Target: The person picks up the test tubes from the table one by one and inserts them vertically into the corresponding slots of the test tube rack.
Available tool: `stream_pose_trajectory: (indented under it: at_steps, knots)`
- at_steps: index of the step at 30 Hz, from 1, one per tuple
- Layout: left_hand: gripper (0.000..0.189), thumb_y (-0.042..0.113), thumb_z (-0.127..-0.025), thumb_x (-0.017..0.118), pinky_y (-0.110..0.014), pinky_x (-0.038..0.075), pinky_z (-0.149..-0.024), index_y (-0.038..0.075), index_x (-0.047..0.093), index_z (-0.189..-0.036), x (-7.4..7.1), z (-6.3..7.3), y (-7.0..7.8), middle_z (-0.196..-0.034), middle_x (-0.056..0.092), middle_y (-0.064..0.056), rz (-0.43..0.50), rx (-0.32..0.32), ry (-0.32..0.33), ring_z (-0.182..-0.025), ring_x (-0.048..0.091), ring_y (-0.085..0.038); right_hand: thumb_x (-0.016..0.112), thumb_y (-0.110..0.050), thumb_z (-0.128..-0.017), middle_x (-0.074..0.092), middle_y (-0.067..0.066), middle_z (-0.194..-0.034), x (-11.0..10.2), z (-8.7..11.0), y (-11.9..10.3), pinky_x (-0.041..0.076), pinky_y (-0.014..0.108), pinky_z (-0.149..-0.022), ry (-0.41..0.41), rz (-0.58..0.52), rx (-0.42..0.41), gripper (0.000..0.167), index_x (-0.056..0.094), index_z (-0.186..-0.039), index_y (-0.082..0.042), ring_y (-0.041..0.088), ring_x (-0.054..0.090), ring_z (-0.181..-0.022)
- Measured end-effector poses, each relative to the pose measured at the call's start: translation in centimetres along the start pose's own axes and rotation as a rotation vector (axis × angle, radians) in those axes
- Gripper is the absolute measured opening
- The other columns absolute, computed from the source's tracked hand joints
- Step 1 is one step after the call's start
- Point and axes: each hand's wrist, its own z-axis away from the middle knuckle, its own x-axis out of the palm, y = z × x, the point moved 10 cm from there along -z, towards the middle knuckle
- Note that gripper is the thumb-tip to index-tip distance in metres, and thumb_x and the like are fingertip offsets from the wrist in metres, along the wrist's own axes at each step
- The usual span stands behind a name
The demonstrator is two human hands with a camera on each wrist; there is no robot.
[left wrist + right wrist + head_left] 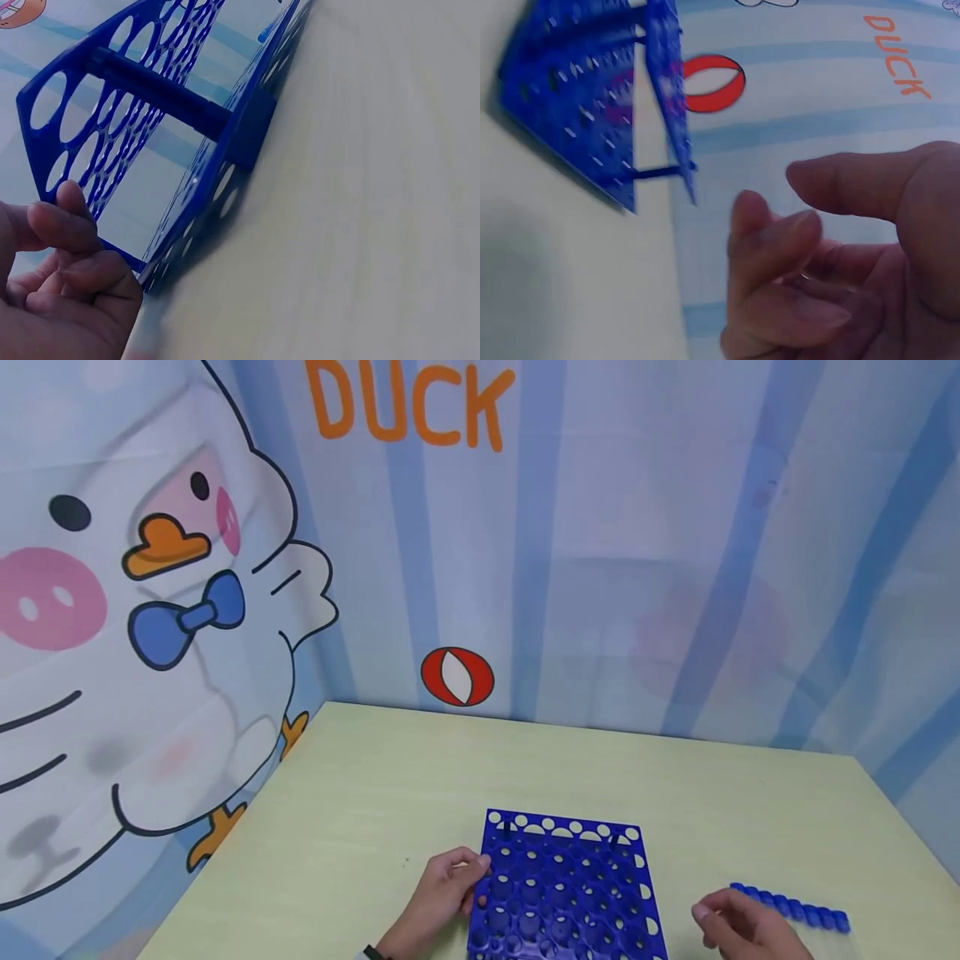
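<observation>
A blue plastic test tube rack (564, 885), two hole-filled plates joined by posts, stands on the table in front of me. In the head view my left hand (448, 887) grips its left edge. The left wrist view shows the curled fingers of the left hand (71, 281) at the near corner of the rack (214, 161). To the right of the rack is my right hand (750, 927), apart from it. In the right wrist view the right hand (825, 270) is loosely curled, with a gap between thumb and fingers and nothing held.
Beyond the right hand lies a row of blue caps (791, 907) on clear, see-through bodies, partly hidden by that hand. The pale yellow table (390, 760) ends at a cloth backdrop (480, 568) with a duck print and stripes.
</observation>
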Motion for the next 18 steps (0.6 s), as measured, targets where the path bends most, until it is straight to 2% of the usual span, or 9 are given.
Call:
stream_pose_trajectory:
  at_steps: [5, 9, 13, 18]
  knots:
    - [0.032, 0.031, -0.092, 0.055, -0.02, 0.036, -0.046, -0.001, 0.057, -0.092, 0.1, -0.1, -0.1, -0.06, 0.055, 0.001, -0.004, -0.004, -0.003, -0.046, 0.044, -0.009, 0.049, -0.056, -0.088, 0.06, 0.004, -0.08, -3.7, 0.6, -1.8, 0.042, 0.031, -0.062, 0.02, 0.067, -0.064, 0.061, 0.055, -0.11, 0.001, 0.019, 0.051, -0.07]
    - [0.032, 0.031, -0.092, 0.055, -0.02, 0.036, -0.046, -0.001, 0.056, -0.092, 0.1, -0.1, -0.1, -0.06, 0.055, 0.001, -0.005, -0.006, -0.007, -0.046, 0.044, -0.009, 0.047, -0.058, -0.088, 0.062, 0.002, -0.082, -6.3, 0.6, -2.9, 0.045, 0.032, -0.062, 0.057, 0.133, -0.096, 0.062, 0.055, -0.108, 0.001, 0.017, 0.053, -0.071]
    - [0.033, 0.032, -0.091, 0.056, -0.019, 0.036, -0.046, -0.001, 0.056, -0.093, 0.2, -0.1, 0.0, -0.06, 0.055, 0.002, 0.012, -0.002, -0.013, -0.047, 0.044, -0.008, 0.045, -0.06, -0.087, 0.062, 0.002, -0.081, -7.9, 0.3, -3.7, 0.046, 0.032, -0.061, 0.065, 0.222, -0.114, 0.065, 0.057, -0.105, 0.001, 0.016, 0.055, -0.072]
    - [0.035, 0.032, -0.091, 0.056, -0.019, 0.037, -0.046, -0.003, 0.056, -0.093, 0.3, -0.1, -0.1, -0.057, 0.052, 0.003, 0.034, 0.016, -0.03, -0.046, 0.045, -0.007, 0.046, -0.054, -0.09, 0.062, 0.001, -0.079, -9.0, -0.2, -4.1, 0.047, 0.035, -0.062, 0.054, 0.27, -0.129, 0.057, 0.058, -0.1, 0.0, 0.016, 0.058, -0.074]
